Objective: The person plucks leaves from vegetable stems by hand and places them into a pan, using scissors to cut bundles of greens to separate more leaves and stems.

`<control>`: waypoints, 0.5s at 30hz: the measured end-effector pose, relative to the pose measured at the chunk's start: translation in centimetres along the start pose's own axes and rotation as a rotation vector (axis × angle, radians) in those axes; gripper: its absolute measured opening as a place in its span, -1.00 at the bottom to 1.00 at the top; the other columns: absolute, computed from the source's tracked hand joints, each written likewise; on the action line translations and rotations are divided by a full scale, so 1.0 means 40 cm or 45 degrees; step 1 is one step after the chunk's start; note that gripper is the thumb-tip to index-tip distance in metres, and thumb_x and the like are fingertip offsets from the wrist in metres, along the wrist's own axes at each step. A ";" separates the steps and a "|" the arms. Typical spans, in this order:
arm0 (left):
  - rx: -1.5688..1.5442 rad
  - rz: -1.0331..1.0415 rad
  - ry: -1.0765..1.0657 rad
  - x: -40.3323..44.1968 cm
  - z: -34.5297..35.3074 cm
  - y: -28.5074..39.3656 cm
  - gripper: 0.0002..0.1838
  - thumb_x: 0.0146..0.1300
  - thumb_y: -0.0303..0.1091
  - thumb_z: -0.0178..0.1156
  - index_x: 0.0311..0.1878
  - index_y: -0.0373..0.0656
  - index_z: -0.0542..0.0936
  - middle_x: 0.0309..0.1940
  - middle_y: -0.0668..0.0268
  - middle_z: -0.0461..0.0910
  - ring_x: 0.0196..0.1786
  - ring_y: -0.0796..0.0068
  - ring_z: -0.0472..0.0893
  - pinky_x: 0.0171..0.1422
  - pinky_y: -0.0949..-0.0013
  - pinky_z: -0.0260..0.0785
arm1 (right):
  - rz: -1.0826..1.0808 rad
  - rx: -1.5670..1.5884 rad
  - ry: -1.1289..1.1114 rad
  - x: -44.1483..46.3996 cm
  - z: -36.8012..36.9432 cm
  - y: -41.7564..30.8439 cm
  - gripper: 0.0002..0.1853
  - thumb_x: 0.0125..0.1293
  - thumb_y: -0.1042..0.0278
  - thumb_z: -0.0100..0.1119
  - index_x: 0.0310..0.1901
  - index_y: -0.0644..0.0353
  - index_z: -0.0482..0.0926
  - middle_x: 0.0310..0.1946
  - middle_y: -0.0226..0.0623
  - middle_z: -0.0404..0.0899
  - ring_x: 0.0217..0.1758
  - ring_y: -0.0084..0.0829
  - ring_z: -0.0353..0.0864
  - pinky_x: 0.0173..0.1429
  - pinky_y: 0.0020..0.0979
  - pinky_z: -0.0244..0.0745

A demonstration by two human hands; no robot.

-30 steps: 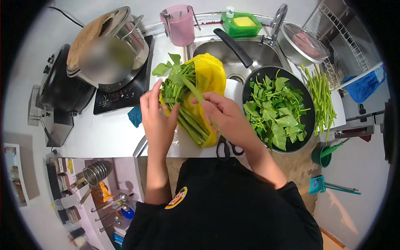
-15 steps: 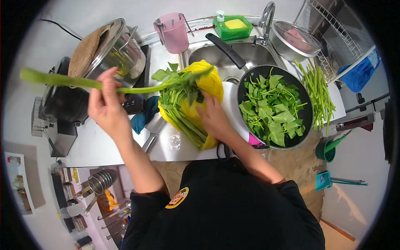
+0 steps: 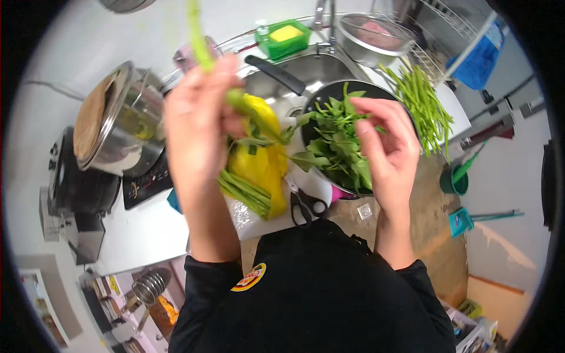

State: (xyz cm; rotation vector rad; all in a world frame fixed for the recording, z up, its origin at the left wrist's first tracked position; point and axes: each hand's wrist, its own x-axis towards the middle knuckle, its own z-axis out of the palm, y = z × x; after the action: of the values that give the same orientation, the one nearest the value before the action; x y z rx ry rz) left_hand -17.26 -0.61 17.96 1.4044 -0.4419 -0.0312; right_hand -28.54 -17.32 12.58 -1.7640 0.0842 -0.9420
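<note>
A long green leafy stalk [image 3: 203,50], blurred at its upper end, is held up in my left hand [image 3: 203,117], with its leaves hanging to the right. Over the black pan [image 3: 412,115] full of cut green leaves [image 3: 338,138] is my right hand [image 3: 391,141], fingers curved and apart, with nothing visible between them. Below the stalk lies a yellow bag [image 3: 259,167] with more green stems [image 3: 247,194] beside it. Black-handled scissors [image 3: 303,206] rest at the counter's front edge, right of the bag.
Behind the pan is the sink [image 3: 321,73], with a green soap tray [image 3: 285,44] at its rim. Cut stems [image 3: 424,106] lie right of the pan. A lidded steel pot [image 3: 132,117] stands on the left cooktop [image 3: 147,182]. A lidded bowl [image 3: 365,50] sits behind.
The stalk has been raised with my left hand. My right hand has moved from the yellow bag to above the pan. The view has shifted, and the scissors show more fully.
</note>
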 end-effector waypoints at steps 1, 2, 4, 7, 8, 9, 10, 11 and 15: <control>-0.054 -0.089 -0.254 0.009 0.034 -0.013 -0.68 0.18 -0.09 0.22 -0.40 -0.18 0.50 -0.59 0.37 0.50 -0.70 0.71 0.38 -0.64 0.62 0.19 | -0.002 0.015 -0.101 0.001 -0.011 -0.006 -0.73 0.09 0.58 0.20 -0.13 0.24 0.58 -0.30 -0.37 0.45 -0.42 -0.66 0.35 -0.41 -0.64 0.28; 0.001 -0.213 -0.267 0.010 0.092 -0.023 -0.67 0.17 -0.08 0.21 -0.42 -0.18 0.50 -0.61 0.36 0.50 -0.66 0.66 0.43 -0.57 0.60 0.27 | -0.002 0.029 -0.203 0.001 -0.020 -0.011 -0.71 0.05 0.58 0.23 -0.12 0.24 0.57 -0.31 -0.38 0.46 -0.42 -0.67 0.35 -0.42 -0.64 0.26; -0.109 -0.160 -0.571 0.013 0.168 -0.073 -0.67 0.26 -0.10 0.11 -0.26 -0.23 0.51 -0.54 0.39 0.47 -0.58 0.69 0.47 -0.55 0.63 0.29 | 0.029 -0.015 -0.152 -0.012 -0.030 0.007 -0.70 0.05 0.56 0.27 -0.12 0.24 0.57 -0.35 -0.38 0.50 -0.46 -0.64 0.36 -0.40 -0.60 0.29; -0.307 -0.089 -0.798 0.003 0.243 -0.139 -0.71 0.21 -0.28 0.19 -0.12 -0.31 0.55 -0.27 0.25 0.62 -0.31 0.62 0.57 -0.23 0.52 0.44 | 0.262 -0.062 0.124 -0.035 -0.050 0.012 -0.82 0.20 0.50 0.19 -0.17 0.32 0.55 -0.38 -0.44 0.52 -0.43 -0.68 0.36 -0.34 -0.59 0.30; -0.530 -0.174 -0.893 -0.001 0.272 -0.172 -0.72 0.19 -0.30 0.22 -0.15 -0.33 0.57 -0.30 0.24 0.63 -0.30 0.60 0.57 -0.18 0.50 0.44 | 0.320 -0.128 0.162 -0.035 -0.067 0.009 -0.85 0.25 0.47 0.15 -0.19 0.35 0.55 -0.38 -0.46 0.52 -0.42 -0.70 0.36 -0.34 -0.61 0.29; -0.421 -0.085 -0.846 -0.011 0.267 -0.155 -0.72 0.18 -0.31 0.22 -0.15 -0.34 0.57 -0.33 0.23 0.63 -0.30 0.58 0.57 -0.17 0.48 0.44 | 0.402 -0.074 0.293 -0.043 -0.088 0.023 -0.86 0.28 0.43 0.12 -0.23 0.34 0.53 -0.37 -0.46 0.50 -0.41 -0.72 0.35 -0.34 -0.65 0.26; -0.315 -0.017 -0.808 -0.028 0.257 -0.138 -0.72 0.17 -0.32 0.23 -0.15 -0.35 0.58 -0.37 0.21 0.62 -0.29 0.57 0.58 -0.17 0.46 0.44 | 0.322 0.054 0.288 -0.042 -0.125 0.074 -0.86 0.31 0.42 0.09 -0.20 0.32 0.51 -0.36 -0.44 0.49 -0.40 -0.73 0.34 -0.37 -0.68 0.22; -0.292 0.033 -0.794 -0.033 0.256 -0.152 -0.70 0.16 -0.31 0.23 -0.14 -0.36 0.57 -0.38 0.18 0.63 -0.30 0.53 0.59 -0.17 0.44 0.44 | 0.292 0.168 0.204 -0.035 -0.170 0.111 -0.84 0.32 0.42 0.07 -0.17 0.33 0.48 -0.34 -0.42 0.50 -0.39 -0.73 0.35 -0.37 -0.68 0.23; -0.055 0.189 -0.706 -0.066 0.198 -0.175 -0.71 0.09 -0.29 0.23 -0.23 -0.34 0.61 -0.37 0.05 0.62 -0.34 0.32 0.64 -0.19 0.38 0.45 | 0.272 0.355 0.175 0.000 -0.141 0.122 -0.78 0.36 0.38 0.02 -0.08 0.35 0.41 -0.14 -0.24 0.54 -0.30 -0.64 0.47 -0.30 -0.64 0.32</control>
State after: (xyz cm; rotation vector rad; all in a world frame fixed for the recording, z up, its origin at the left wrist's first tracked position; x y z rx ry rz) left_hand -20.55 -8.60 11.30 1.3066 -0.9969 -0.3131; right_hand -30.24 -23.70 9.10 -1.4030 0.2153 -0.8725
